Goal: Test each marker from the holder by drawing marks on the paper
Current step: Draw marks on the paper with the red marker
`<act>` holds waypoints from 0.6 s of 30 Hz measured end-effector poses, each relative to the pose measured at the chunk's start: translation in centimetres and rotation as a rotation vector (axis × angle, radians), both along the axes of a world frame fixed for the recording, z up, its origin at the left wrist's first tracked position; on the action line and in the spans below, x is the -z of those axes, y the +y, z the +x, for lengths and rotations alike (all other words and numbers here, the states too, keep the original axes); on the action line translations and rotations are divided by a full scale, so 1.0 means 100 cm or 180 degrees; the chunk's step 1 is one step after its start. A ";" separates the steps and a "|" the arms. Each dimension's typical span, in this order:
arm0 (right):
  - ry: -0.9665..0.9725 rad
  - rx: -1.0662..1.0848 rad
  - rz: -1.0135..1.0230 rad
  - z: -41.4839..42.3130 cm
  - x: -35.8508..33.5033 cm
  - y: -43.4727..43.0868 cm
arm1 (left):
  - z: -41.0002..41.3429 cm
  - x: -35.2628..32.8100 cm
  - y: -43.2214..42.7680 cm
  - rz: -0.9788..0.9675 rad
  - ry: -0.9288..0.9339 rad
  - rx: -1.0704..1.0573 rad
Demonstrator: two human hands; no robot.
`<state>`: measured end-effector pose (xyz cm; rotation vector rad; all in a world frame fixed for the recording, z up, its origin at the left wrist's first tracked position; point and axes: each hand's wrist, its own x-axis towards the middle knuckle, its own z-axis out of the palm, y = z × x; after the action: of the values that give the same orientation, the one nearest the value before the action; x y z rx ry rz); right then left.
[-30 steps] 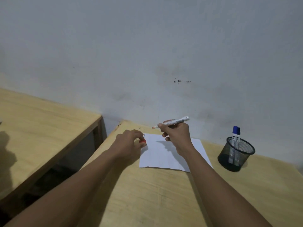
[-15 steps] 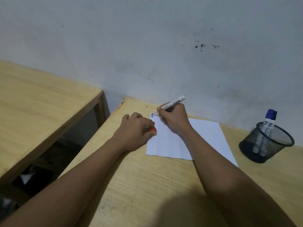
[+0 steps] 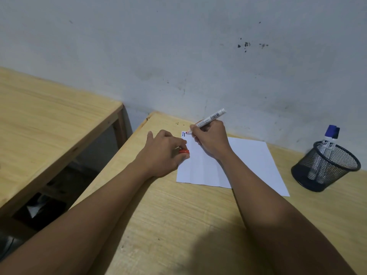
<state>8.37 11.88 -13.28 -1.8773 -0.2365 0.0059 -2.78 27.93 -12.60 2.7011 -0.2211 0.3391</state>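
Note:
A white sheet of paper (image 3: 248,161) lies on the wooden desk (image 3: 178,215). My right hand (image 3: 212,139) grips a white marker (image 3: 213,117) with a red tip, and the tip touches the paper's far left corner beside two short dark marks (image 3: 184,134). My left hand (image 3: 164,153) rests on the paper's left edge, fingers closed on the marker's red cap (image 3: 184,151). At the right stands a black mesh holder (image 3: 325,165) with two capped markers (image 3: 329,139), one blue-capped and one dark-capped.
A grey wall (image 3: 198,56) runs close behind the desk. A second wooden table (image 3: 49,120) stands to the left, with a dark gap between the two. The holder sits near the desk's right side.
The view has tilted down and closer. My right hand lowered the marker from above the sheet until its tip met the paper's far left corner. My left hand kept holding the red cap.

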 end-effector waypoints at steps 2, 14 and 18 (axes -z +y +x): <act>-0.0014 -0.0018 -0.0038 0.002 0.002 0.000 | 0.000 0.001 0.001 -0.0012 0.0011 0.0003; -0.0088 0.0024 -0.0178 0.001 0.001 0.002 | 0.004 0.007 0.003 -0.0103 0.0042 -0.0005; -0.0129 0.0009 -0.0248 0.000 0.001 0.001 | 0.004 0.007 0.003 -0.0142 0.0010 -0.0010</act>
<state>8.38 12.03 -13.34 -1.9566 -0.2648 -0.0251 -2.34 28.21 -13.25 2.6580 -0.2062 0.3367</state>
